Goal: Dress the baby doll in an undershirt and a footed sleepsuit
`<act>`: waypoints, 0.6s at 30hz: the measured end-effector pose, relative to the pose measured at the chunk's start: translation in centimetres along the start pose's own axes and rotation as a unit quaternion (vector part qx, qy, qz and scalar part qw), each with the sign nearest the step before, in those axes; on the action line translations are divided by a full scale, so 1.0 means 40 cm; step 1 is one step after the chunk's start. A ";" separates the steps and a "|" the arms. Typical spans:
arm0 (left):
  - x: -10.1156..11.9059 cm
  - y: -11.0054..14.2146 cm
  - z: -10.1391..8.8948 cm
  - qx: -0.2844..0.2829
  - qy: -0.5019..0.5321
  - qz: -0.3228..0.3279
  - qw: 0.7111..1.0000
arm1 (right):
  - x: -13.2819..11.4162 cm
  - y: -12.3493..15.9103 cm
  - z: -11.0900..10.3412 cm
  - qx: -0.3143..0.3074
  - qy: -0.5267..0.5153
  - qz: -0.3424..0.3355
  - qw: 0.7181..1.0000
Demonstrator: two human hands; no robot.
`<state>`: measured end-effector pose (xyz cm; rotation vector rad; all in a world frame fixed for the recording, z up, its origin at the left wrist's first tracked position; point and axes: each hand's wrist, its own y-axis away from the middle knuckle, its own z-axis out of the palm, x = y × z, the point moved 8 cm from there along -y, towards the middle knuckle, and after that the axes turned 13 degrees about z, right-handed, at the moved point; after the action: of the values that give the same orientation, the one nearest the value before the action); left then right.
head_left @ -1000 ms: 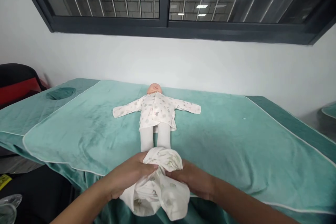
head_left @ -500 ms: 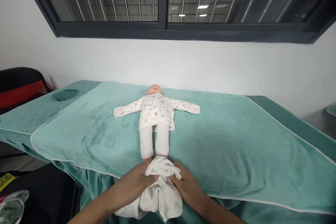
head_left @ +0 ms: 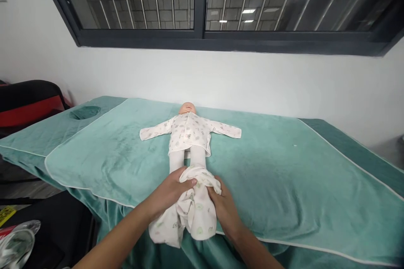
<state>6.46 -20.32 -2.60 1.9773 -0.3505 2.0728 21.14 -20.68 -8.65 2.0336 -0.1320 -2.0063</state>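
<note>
A baby doll (head_left: 190, 132) lies on its back on a green padded bed, arms spread wide, in a white printed long-sleeved top. Its white legs (head_left: 198, 156) point toward me. Small white printed pants (head_left: 198, 214) are bunched around the lower legs and hide the feet; the pant legs hang down over the bed's near edge. On the left side of the waistband, my left hand (head_left: 175, 187) grips the cloth, thumb on top. Opposite it, my right hand (head_left: 222, 204) pinches the waistband's right side.
The green bed cover (head_left: 259, 168) spreads widely to both sides, with a face hole (head_left: 84, 112) at the left end. Behind it is a white wall under a barred window (head_left: 198, 8). A black-and-red chair (head_left: 31, 107) and a clear plastic package (head_left: 19, 241) are at left.
Both hands have moved forward, drawing the pants from the doll's feet up over its lower legs. The view has shifted slightly.
</note>
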 end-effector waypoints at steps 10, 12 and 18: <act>0.060 -0.120 -0.046 0.076 -0.200 0.117 0.970 | -0.054 -0.111 -0.043 0.102 -0.075 0.007 0.992; 0.072 -0.142 -0.054 0.087 -0.235 0.146 0.957 | -0.062 -0.135 -0.048 0.108 -0.080 0.001 0.991; 0.097 -0.186 -0.076 0.071 -0.235 0.126 0.961 | -0.088 -0.189 -0.060 0.098 -0.055 -0.016 0.994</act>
<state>5.99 -12.22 1.12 2.6321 -0.5839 1.7783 22.43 -12.20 -7.25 2.0498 -0.3326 -2.2032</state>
